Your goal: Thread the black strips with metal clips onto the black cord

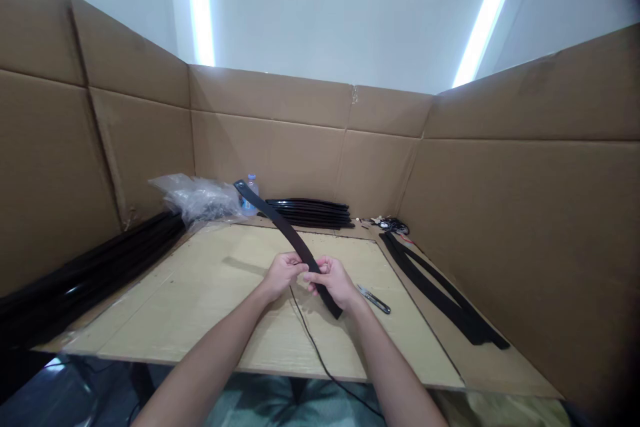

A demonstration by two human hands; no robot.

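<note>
A long, slightly curved black strip [287, 230] slants above the board, its far end raised toward the water bottle. My right hand [333, 278] is closed around the strip's lower part, with the thumb across its face. At the strip's left edge, my left hand [286, 275] is closed in a pinch, the fingertips partly hidden. From beneath this hand a thin black cord [313, 341] runs down past the table's front edge. Whether the fingers grip its upper end is hidden. Small thread snips [375, 299] lie on the board just right of my right hand.
Black strips lie in a stack [307, 212] at the back, a pile [100, 267] at left and a pair [440, 290] at right. Clear plastic wrap [200, 200], a water bottle [250, 197] and tangled cords [393, 225] sit near the cardboard walls [530, 213].
</note>
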